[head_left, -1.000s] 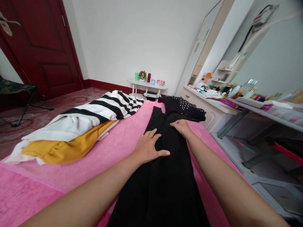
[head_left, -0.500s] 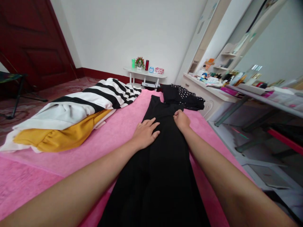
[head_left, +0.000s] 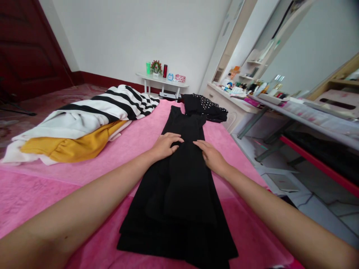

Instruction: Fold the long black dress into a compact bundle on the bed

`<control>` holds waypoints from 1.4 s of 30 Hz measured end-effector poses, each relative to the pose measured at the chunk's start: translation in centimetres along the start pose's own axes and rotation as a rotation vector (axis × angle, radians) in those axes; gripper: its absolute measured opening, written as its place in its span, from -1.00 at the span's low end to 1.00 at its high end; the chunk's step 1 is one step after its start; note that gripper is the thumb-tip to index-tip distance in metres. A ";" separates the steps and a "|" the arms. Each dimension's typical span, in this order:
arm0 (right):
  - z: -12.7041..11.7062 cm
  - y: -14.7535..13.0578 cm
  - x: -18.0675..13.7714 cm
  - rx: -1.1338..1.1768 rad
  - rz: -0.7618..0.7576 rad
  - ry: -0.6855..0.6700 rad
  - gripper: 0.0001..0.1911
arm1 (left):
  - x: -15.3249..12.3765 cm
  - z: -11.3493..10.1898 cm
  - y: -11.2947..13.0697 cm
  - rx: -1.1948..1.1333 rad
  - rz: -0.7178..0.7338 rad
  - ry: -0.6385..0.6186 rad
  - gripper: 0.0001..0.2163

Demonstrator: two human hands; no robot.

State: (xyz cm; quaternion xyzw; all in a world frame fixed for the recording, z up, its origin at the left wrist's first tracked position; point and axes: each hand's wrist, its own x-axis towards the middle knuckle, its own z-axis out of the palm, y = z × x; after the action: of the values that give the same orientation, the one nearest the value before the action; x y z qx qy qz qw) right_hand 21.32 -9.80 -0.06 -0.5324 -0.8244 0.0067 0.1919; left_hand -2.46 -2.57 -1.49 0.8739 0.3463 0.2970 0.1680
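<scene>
A long black garment (head_left: pixel 187 186) lies lengthwise on the pink bedspread (head_left: pixel 112 172), wide at its near end and narrow at the far end. Whether it is a dress or trousers I cannot tell. My left hand (head_left: pixel 165 145) rests on its left side, fingers stretched out and pointing right. Across from it, my right hand (head_left: pixel 211 155) lies on the right edge with extended fingers. Both hands are open and hold nothing. Some layered folds show in the cloth between and below them.
On the left lie a black-and-white striped garment (head_left: pixel 112 106) and a mustard garment (head_left: pixel 81 147). Folded black clothes with white dots (head_left: pixel 206 106) sit at the far right. A small white table (head_left: pixel 162 80) stands by the wall; a cluttered dresser (head_left: pixel 238 97) is on the right.
My right hand has opened from its closed hold at the garment's right edge and come nearer. The garment's near end now shows. The view has shifted to the right.
</scene>
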 end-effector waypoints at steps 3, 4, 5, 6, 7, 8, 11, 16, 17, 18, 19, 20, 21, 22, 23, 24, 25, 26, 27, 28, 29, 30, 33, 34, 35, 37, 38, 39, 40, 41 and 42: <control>-0.5 -1.3 -1.9 0.022 0.088 0.097 -0.53 | -0.4 -0.5 1.7 -0.065 0.032 0.062 -0.75; -0.7 -1.7 -2.4 0.012 0.124 0.119 -0.60 | -0.6 -0.8 2.6 -0.111 0.052 0.070 -0.77; -0.9 -2.0 -2.6 -0.005 0.157 0.130 -0.69 | -0.7 -1.0 3.7 -0.163 0.078 0.062 -0.78; -1.1 -2.3 -2.8 -0.023 0.185 0.131 -0.78 | -0.9 -1.3 4.8 -0.206 0.111 0.031 -0.78; -1.3 -2.6 -2.8 -0.035 0.209 0.122 -0.85 | -1.0 -1.5 5.9 -0.230 0.155 -0.023 -0.76; -1.5 -2.9 -2.8 -0.030 0.229 0.106 -0.88 | -1.2 -1.6 7.0 -0.230 0.207 -0.087 -0.73; -1.8 -4.1 -2.1 0.174 0.271 0.061 -0.88 | -1.5 -1.8 9.0 -0.132 0.351 -0.209 -0.65; -1.5 -6.3 -0.6 0.891 0.308 0.017 -0.78 | -2.0 -1.6 8.1 -0.191 0.337 -0.157 -0.67; -1.5 -6.6 -0.3 0.979 0.336 -0.004 -0.69 | -2.0 -1.5 7.6 -0.243 0.313 -0.118 -0.68; -1.5 -6.7 0.0 1.033 0.367 -0.018 -0.62 | -1.9 -1.4 7.0 -0.303 0.283 -0.065 -0.69; -1.6 -6.7 0.3 1.056 0.397 -0.015 -0.59 | -1.8 -1.3 6.5 -0.369 0.241 -0.001 -0.71; -1.7 -6.5 0.5 1.052 0.426 0.002 -0.59 | -1.7 -1.3 6.0 -0.447 0.182 0.081 -0.70; -1.8 -6.2 0.8 1.027 0.457 0.028 -0.62 | -1.5 -1.3 5.4 -0.539 0.106 0.179 -0.66; -1.9 -5.8 1.0 0.985 0.491 0.058 -0.68 | -1.3 -1.4 5.0 -0.645 0.016 0.286 -0.62; -1.9 -5.3 1.3 0.935 0.525 0.080 -0.76 | -1.1 -1.4 4.5 -0.758 -0.082 0.387 -0.59; -1.8 -4.8 1.5 0.884 0.558 0.085 -0.84 | -0.9 -1.6 4.1 -0.871 -0.178 0.473 -0.58; -1.6 -4.4 1.6 0.836 0.588 0.073 -0.93 | -0.8 -1.7 3.7 -0.975 -0.261 0.538 -0.59; -1.4 -4.1 1.8 0.788 0.608 0.044 -0.95 | -0.7 -1.8 3.5 -1.060 -0.324 0.573 -0.59; -1.2 -3.8 2.0 0.736 0.616 0.008 -0.88 | -0.6 -1.9 3.3 -1.120 -0.367 0.581 -0.60; -1.0 -3.7 2.2 0.676 0.615 -0.028 -0.80 | -0.6 -2.0 3.3 -1.158 -0.392 0.576 -0.60; -0.8 -3.7 2.4 0.602 0.611 -0.058 -0.73 | -0.6 -2.1 3.3 -1.178 -0.402 0.566 -0.61; -0.6 -3.9 2.7 0.512 0.606 -0.078 -0.67 | -0.6 -2.1 3.5 -1.187 -0.401 0.553 -0.61; -0.1 -4.6 3.6 0.173 0.591 -0.093 -0.54 | -0.7 -2.0 4.1 -1.184 -0.362 0.527 -0.62; 0.1 -4.9 4.0 0.066 0.588 -0.096 -0.53 | -0.8 -2.0 4.2 -1.179 -0.348 0.524 -0.62; 0.2 -5.1 4.3 -0.022 0.582 -0.098 -0.56 | -0.8 -2.0 4.3 -1.174 -0.337 0.522 -0.62; 0.3 -5.5 5.0 -0.126 0.564 -0.104 -0.66 | -0.8 -2.0 4.4 -1.164 -0.329 0.525 -0.64; 0.3 -5.5 5.3 -0.140 0.558 -0.105 -0.71 | -0.7 -2.1 4.4 -1.164 -0.328 0.525 -0.64; 0.3 -5.5 5.6 -0.138 0.556 -0.100 -0.75 | -0.6 -2.2 4.5 -1.170 -0.328 0.526 -0.64; 0.2 -5.4 5.9 -0.124 0.561 -0.089 -0.76 | -0.5 -2.4 4.6 -1.180 -0.325 0.530 -0.65; 0.1 -5.3 6.2 -0.105 0.571 -0.073 -0.76 | -0.4 -2.6 4.8 -1.197 -0.320 0.531 -0.65; 0.0 -5.2 6.5 -0.088 0.585 -0.049 -0.75 | -0.3 -2.8 5.0 -1.217 -0.315 0.531 -0.65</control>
State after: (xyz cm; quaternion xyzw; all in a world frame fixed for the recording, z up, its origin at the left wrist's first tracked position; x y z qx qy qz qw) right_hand 14.39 -6.32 3.09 -0.7548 -0.6399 0.0389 0.1388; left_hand -1.90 -6.04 3.05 0.4605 0.2702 0.6153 0.5799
